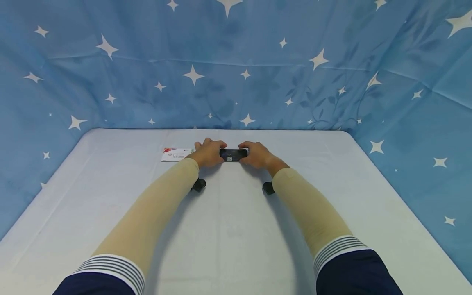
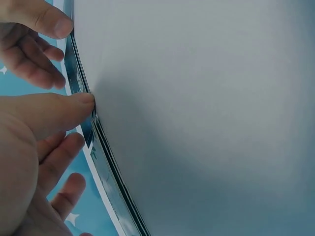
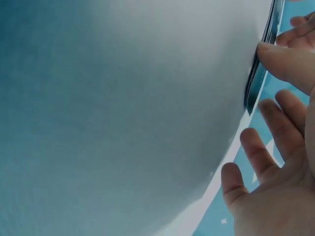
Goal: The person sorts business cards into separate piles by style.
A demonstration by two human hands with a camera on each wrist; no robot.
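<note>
A small black card [image 1: 233, 155] with a white square code lies near the table's far edge, between my hands. My left hand [image 1: 210, 153] pinches its left end, with the thumb at the near edge and a finger at the far edge. The right end is pinched the same way by my right hand [image 1: 257, 155]. In the left wrist view the left thumb [image 2: 78, 105] meets the card's edge, and the other fingers spread beyond it. The right wrist view shows the right thumb [image 3: 275, 56] at that edge. A white printed card [image 1: 175, 155] lies left of the left hand, partly hidden by it.
A white cloth [image 1: 236, 229] covers the table. Behind and beside it hangs a blue curtain [image 1: 258, 94] with white stars. Dark wrist-worn devices [image 1: 199, 185] stick out under both forearms, above the cloth.
</note>
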